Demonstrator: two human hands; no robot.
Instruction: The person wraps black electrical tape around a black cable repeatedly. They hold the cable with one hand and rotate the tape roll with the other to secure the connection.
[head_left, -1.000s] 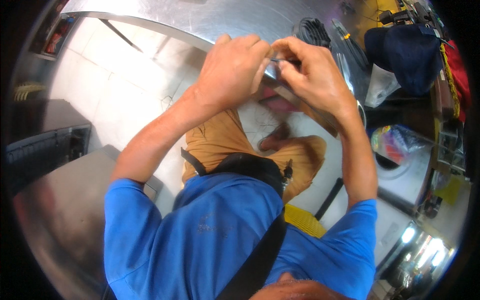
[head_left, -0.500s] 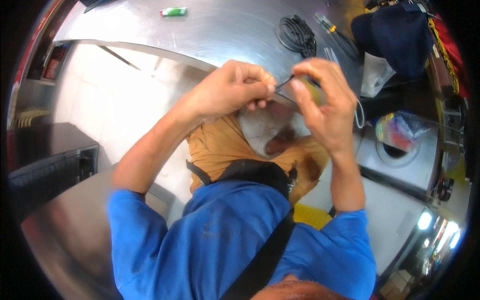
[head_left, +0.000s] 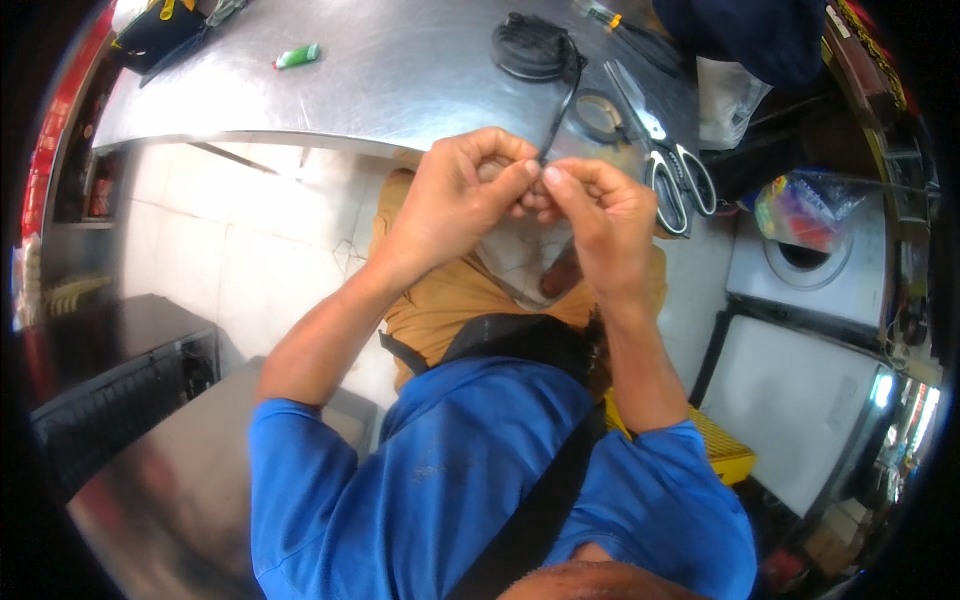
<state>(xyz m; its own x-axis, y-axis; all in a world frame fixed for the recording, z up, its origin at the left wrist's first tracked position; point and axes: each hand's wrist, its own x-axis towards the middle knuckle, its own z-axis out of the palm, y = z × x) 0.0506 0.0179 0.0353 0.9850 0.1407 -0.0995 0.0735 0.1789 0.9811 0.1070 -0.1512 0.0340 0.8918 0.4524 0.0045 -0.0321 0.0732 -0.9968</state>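
Observation:
My left hand [head_left: 462, 195] and my right hand [head_left: 604, 205] meet fingertip to fingertip just off the table's near edge. Both are closed in a pinch on a thin black cable [head_left: 561, 112]. The cable runs up from my fingers to a black coil [head_left: 530, 50] lying on the metal table [head_left: 400, 75]. Its end is hidden between my fingertips. Close to my right hand lie large scissors [head_left: 640, 108] with black-and-white handles, and a ring that looks like a tape roll [head_left: 598, 117].
A small green-and-white tube-like item [head_left: 297, 57] lies at the table's left. Far right are a tool with yellow and black handles [head_left: 635, 38], a dark blue cloth item [head_left: 750, 35] and a clear plastic bag [head_left: 728, 100]. A white machine with a round opening [head_left: 805, 275] stands at right.
My hands have come together; before, they were apart with the cable between them. My right hand moved left and down, uncovering the scissors and tape roll. The view has shifted.

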